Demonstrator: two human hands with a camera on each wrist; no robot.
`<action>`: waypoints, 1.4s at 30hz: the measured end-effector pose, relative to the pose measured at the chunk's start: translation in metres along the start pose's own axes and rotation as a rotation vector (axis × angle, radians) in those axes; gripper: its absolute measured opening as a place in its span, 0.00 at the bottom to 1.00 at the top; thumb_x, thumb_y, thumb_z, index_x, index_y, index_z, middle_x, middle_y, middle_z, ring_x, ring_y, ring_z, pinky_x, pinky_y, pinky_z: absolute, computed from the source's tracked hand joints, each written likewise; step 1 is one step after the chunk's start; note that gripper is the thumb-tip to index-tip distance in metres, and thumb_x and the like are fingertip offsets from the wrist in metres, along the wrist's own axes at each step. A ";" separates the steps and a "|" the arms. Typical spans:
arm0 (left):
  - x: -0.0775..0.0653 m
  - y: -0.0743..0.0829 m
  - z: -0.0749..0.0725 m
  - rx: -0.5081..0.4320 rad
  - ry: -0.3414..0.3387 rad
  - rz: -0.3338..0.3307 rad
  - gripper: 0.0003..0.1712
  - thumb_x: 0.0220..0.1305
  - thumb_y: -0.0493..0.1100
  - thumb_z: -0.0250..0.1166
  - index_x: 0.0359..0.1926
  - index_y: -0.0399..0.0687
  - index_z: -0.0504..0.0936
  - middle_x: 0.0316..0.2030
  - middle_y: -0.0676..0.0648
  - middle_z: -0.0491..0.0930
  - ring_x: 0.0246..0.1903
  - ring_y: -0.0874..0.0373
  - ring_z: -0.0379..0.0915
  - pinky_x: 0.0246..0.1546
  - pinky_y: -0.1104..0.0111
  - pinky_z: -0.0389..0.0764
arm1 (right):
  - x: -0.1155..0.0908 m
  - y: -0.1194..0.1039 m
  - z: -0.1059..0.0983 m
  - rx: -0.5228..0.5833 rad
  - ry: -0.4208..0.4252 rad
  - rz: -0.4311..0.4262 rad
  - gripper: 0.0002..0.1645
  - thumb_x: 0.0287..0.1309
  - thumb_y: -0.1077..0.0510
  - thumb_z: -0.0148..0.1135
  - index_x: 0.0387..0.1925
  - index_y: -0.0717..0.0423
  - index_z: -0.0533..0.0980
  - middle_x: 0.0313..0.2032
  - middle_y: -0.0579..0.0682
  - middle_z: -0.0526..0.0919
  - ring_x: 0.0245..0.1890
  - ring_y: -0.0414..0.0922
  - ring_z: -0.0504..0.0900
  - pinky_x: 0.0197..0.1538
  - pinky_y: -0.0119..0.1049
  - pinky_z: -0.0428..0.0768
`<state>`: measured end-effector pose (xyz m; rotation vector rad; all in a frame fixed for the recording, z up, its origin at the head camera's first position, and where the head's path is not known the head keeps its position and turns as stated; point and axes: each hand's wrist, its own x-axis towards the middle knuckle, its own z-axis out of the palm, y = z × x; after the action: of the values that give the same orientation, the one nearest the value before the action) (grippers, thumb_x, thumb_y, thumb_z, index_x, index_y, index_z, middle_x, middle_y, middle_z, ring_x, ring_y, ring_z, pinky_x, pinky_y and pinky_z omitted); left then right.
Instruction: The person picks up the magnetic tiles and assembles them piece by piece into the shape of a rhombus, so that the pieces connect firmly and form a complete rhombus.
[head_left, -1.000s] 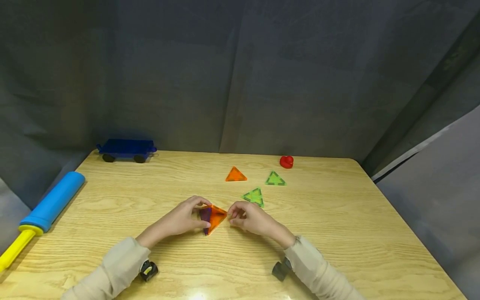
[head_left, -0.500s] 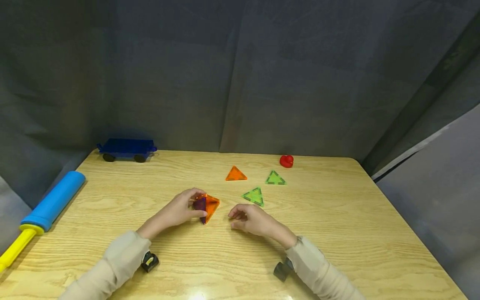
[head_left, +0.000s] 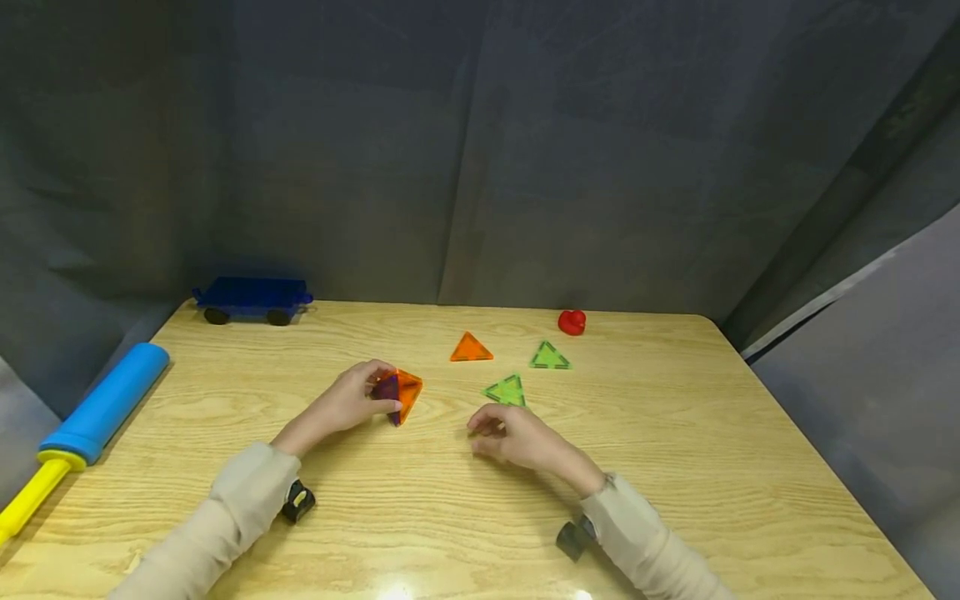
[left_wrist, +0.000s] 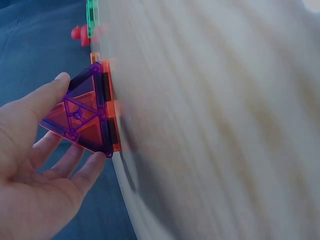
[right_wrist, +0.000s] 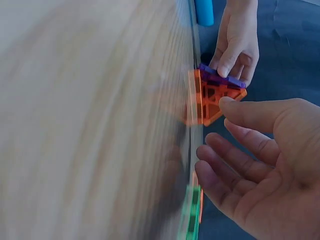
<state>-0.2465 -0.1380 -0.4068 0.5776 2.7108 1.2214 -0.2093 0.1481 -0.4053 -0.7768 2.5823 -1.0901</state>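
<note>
My left hand pinches a small pyramid of see-through magnetic tiles, with the thumb and fingers on its purple triangle tile. Orange triangle tiles make up the pyramid's right side in the head view; its lower edge is at the table or just over it. To the right, my right hand hovers above the wood with loosely bent fingers and nothing between them. The nearer green triangle tile lies flat just beyond that hand's fingertips. Farther back are another green tile and a loose orange tile.
A red rubber duck sits near the table's back edge. At the back left stands a dark blue toy wagon. Along the left edge of the wooden table lies a blue tube with a yellow handle.
My left hand has carried the pyramid away from my right hand, back and to the left. The right hand has let go of the orange corner and drawn slightly right.
</note>
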 end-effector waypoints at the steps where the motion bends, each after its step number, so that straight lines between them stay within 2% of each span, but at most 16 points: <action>1: 0.001 -0.001 -0.001 0.004 0.006 0.002 0.30 0.59 0.42 0.68 0.59 0.33 0.70 0.55 0.33 0.72 0.55 0.37 0.70 0.53 0.50 0.74 | -0.001 0.001 -0.001 -0.006 0.006 0.005 0.10 0.58 0.61 0.65 0.42 0.58 0.79 0.39 0.47 0.81 0.41 0.42 0.77 0.44 0.34 0.76; 7: 0.006 -0.006 -0.006 0.007 0.027 0.006 0.29 0.61 0.41 0.66 0.59 0.31 0.69 0.55 0.31 0.72 0.52 0.38 0.71 0.50 0.52 0.76 | -0.005 0.006 -0.010 -0.057 0.056 0.029 0.12 0.58 0.61 0.65 0.44 0.58 0.79 0.44 0.50 0.81 0.45 0.47 0.77 0.46 0.38 0.78; 13: 0.009 -0.011 -0.009 0.005 0.042 -0.009 0.30 0.63 0.41 0.65 0.61 0.32 0.67 0.57 0.30 0.69 0.53 0.37 0.70 0.51 0.51 0.75 | -0.008 0.010 -0.018 -0.148 0.116 0.065 0.22 0.57 0.62 0.66 0.54 0.59 0.75 0.54 0.55 0.78 0.58 0.55 0.73 0.58 0.51 0.72; 18: 0.012 -0.013 -0.012 0.012 0.053 -0.004 0.30 0.63 0.40 0.64 0.62 0.30 0.66 0.57 0.28 0.69 0.53 0.36 0.71 0.51 0.50 0.75 | -0.010 0.017 -0.022 -0.177 0.098 0.090 0.27 0.56 0.61 0.67 0.58 0.60 0.72 0.58 0.56 0.75 0.61 0.56 0.70 0.61 0.52 0.70; 23: 0.012 -0.013 -0.015 0.006 0.043 -0.044 0.32 0.64 0.41 0.63 0.64 0.32 0.63 0.58 0.29 0.67 0.53 0.37 0.71 0.50 0.51 0.76 | -0.010 0.021 -0.026 -0.202 0.073 0.155 0.31 0.55 0.59 0.68 0.60 0.60 0.70 0.61 0.58 0.72 0.64 0.57 0.67 0.64 0.52 0.66; 29: 0.014 -0.013 -0.017 -0.001 0.030 -0.048 0.32 0.65 0.41 0.63 0.65 0.32 0.62 0.58 0.29 0.67 0.53 0.37 0.71 0.49 0.53 0.77 | -0.010 0.024 -0.028 -0.215 0.029 0.203 0.32 0.55 0.57 0.68 0.60 0.60 0.70 0.61 0.58 0.73 0.63 0.57 0.67 0.63 0.52 0.66; 42: 0.011 -0.011 -0.017 -0.002 0.028 -0.048 0.33 0.65 0.42 0.63 0.65 0.32 0.62 0.60 0.29 0.65 0.56 0.35 0.68 0.52 0.51 0.74 | -0.013 0.023 -0.027 -0.203 0.005 0.197 0.31 0.55 0.56 0.68 0.59 0.59 0.71 0.60 0.59 0.73 0.63 0.57 0.68 0.63 0.53 0.66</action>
<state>-0.2644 -0.1524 -0.4030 0.4962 2.7292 1.2293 -0.2176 0.1849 -0.4032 -0.5452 2.7341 -0.7843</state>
